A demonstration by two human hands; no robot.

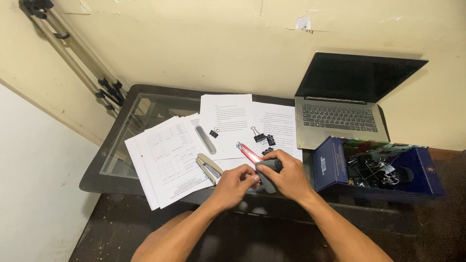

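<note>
Two bare hands meet at the near edge of the dark glass-topped counter (121, 145). The right hand (286, 177) wraps a dark grey, rounded oblong object (268, 175), its grip pressed together around it with the thumb on top. The left hand (238, 183) touches the same object's near end, its grip pinching there with fingertips and thumb. Just beyond the knuckles lies a red and silver utility knife (248, 152) on white printed paper sheets (165, 162). A grey metal stapler (208, 167) rests left of the hands. Black binder clips (260, 137) sit on the sheets further back. An open dark blue cardboard box (332, 165) of clips stands to the right, before an open grey laptop (340, 119).
</note>
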